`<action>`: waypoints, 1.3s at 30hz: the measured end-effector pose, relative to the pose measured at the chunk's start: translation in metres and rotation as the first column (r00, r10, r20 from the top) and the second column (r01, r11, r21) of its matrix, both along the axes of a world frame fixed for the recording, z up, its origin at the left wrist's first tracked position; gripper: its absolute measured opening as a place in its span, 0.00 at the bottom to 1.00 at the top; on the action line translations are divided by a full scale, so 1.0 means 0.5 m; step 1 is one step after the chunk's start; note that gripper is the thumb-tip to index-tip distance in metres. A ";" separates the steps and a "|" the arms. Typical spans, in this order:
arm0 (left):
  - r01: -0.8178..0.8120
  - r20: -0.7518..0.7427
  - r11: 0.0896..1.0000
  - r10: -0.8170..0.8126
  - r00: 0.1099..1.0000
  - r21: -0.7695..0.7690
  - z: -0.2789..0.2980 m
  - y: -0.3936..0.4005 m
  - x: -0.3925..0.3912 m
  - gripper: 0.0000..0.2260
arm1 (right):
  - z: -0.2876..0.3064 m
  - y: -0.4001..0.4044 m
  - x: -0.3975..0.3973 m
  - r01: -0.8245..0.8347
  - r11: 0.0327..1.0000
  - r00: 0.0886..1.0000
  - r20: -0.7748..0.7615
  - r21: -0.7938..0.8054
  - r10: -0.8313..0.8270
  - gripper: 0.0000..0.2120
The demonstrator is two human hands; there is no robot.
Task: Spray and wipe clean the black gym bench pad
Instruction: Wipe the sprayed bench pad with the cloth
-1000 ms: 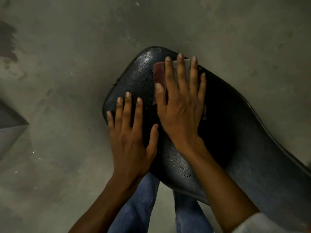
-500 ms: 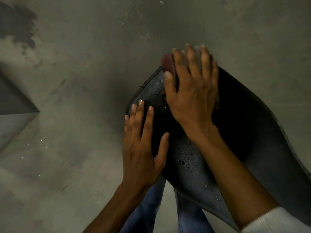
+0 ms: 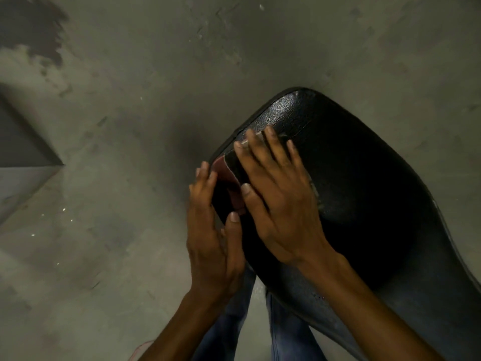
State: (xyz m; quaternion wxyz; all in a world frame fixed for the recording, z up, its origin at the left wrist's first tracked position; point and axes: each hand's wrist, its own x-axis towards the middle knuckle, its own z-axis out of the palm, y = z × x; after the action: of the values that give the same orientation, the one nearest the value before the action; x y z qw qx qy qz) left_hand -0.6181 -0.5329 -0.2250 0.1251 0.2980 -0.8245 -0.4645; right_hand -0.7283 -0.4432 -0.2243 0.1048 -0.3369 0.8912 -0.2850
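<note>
The black gym bench pad fills the right half of the head view, its rounded end pointing up and left. My right hand lies flat on the pad near that end, fingers spread, pressing a dark red cloth whose corner shows at the pad's left edge. My left hand rests against the pad's left edge, fingers together and upright, thumb on the pad beside the cloth. Water droplets sit on the pad near its lower edge.
Grey concrete floor surrounds the pad, with a dark patch at top left. A grey angled object juts in at the left edge. My blue jeans legs stand below the pad.
My right hand has pulled the cloth back from the pad's far end toward me and leftward. My left hand has shifted from lying on the pad to its left edge.
</note>
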 end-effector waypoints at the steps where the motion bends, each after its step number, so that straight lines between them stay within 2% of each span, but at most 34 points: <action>1: 0.005 -0.019 0.999 -0.006 1.000 -0.038 0.008 0.001 -0.010 0.25 | 0.005 0.011 -0.001 0.061 0.995 0.997 0.050 -0.084 -0.057 0.25; 3: 0.068 -0.037 0.992 -0.072 0.997 -0.106 0.022 0.010 -0.040 0.25 | 0.008 0.049 -0.002 0.251 0.956 0.967 0.084 -0.151 -0.240 0.23; 5: 0.195 0.006 0.962 -0.198 0.980 -0.191 0.020 0.024 -0.077 0.26 | -0.005 0.092 -0.001 0.391 0.918 0.920 0.040 -0.067 -0.389 0.23; 7: 0.313 0.157 0.891 -0.276 0.948 -0.329 0.000 0.042 -0.094 0.28 | -0.026 0.117 0.004 0.395 0.918 0.919 -0.008 0.042 -0.395 0.23; 9: 0.360 0.283 0.842 -0.260 0.923 -0.401 -0.020 0.059 -0.072 0.29 | -0.038 0.122 0.006 0.370 0.926 0.929 -0.042 0.076 -0.368 0.24; 15: 0.233 0.358 0.909 -0.101 0.928 -0.346 -0.010 0.095 0.039 0.29 | -0.037 0.120 0.011 0.396 0.918 0.918 -0.029 0.024 -0.395 0.25; 20: 0.183 0.309 0.918 -0.071 0.949 -0.351 -0.025 0.049 -0.048 0.29 | -0.043 0.122 0.012 0.404 0.915 0.913 -0.059 0.006 -0.403 0.24; 23: 0.236 0.325 0.910 -0.122 0.938 -0.340 -0.022 0.078 -0.043 0.29 | -0.044 0.124 0.011 0.404 0.915 0.913 -0.056 -0.010 -0.404 0.24; 26: 0.354 0.371 0.885 -0.233 0.899 -0.302 -0.007 0.140 0.057 0.30 | -0.039 0.131 0.009 0.385 0.922 0.922 -0.018 -0.043 -0.386 0.23; 28: 0.376 0.397 0.880 -0.247 0.884 -0.290 -0.002 0.152 0.102 0.30 | -0.033 0.138 0.011 0.388 0.919 0.921 0.006 -0.066 -0.389 0.22; 33: 0.339 0.296 0.874 -0.240 0.924 -0.349 -0.013 0.098 0.009 0.27 | -0.038 0.184 0.030 0.501 0.864 0.857 -0.107 -0.059 -0.504 0.20; 36: 0.325 0.325 0.846 -0.193 0.926 -0.423 -0.033 0.099 -0.028 0.28 | -0.044 0.209 0.047 0.579 0.816 0.809 -0.122 -0.008 -0.575 0.21; 39: 0.460 0.365 0.791 -0.321 0.874 -0.404 -0.030 0.144 0.011 0.28 | -0.048 0.211 0.052 0.592 0.804 0.802 -0.148 0.063 -0.579 0.23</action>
State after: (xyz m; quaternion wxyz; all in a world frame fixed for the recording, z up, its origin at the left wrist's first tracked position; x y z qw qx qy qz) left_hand -0.6125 -0.4611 -0.2402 -0.0216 0.1410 -0.9661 -0.2154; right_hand -0.7021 -0.3379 -0.2483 -0.0249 -0.0559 0.9701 -0.2349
